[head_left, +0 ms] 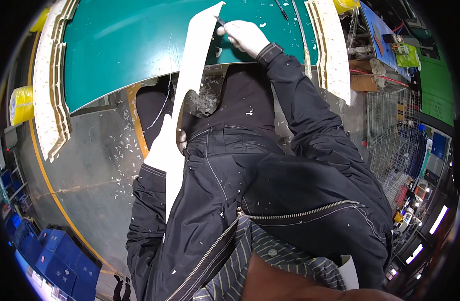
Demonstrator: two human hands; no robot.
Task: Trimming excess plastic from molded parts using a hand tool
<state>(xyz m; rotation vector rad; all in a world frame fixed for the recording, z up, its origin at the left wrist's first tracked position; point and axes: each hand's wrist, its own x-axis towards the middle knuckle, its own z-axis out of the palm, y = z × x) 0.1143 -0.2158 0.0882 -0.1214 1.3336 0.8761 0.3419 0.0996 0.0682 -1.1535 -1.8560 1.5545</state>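
A long white plastic trim piece (195,55) lies slantwise from the teal tabletop down across my lap. Its wide far end rests over the table. My left hand (164,145), in a white glove, is wrapped round the strip near its lower part, above my left thigh. At the piece's upper right edge, my right hand (247,39), also gloved in white, is closed on a small dark trimming tool (220,21). The tool's tip touches or nearly touches that edge; its blade is too small to make out.
The teal table (119,55) carries white shavings and a dark pen-like tool (281,10). Cream slotted strips line its left edge (51,80) and right edge (330,50). A wire cage (390,135) stands right; blue crates (67,258) stand lower left. Shavings litter the floor.
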